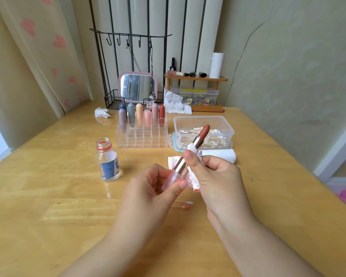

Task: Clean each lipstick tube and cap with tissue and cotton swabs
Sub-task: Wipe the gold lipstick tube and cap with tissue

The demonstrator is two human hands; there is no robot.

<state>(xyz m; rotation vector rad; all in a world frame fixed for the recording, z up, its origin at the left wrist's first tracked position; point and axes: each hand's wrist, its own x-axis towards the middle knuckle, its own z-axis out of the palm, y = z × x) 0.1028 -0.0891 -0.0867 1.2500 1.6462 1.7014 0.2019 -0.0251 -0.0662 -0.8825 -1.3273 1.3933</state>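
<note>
Left hand (158,186) gripped the lipstick (196,144) base; right hand (212,170) pinched tissue (194,176) round its barrel, bullet tilted up-right, mid-barrel hidden

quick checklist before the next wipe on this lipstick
1. Left hand grips the lipstick base: ok.
2. Right hand pinches the tissue around the metal tube: ok.
3. Tissue clear of the extended lipstick bullet: ok.
4. Cotton swabs box open within reach: ok.
5. Bottle uncapped, upright beside the hands: ok.
6. Tube free of residue: cannot tell.
</note>
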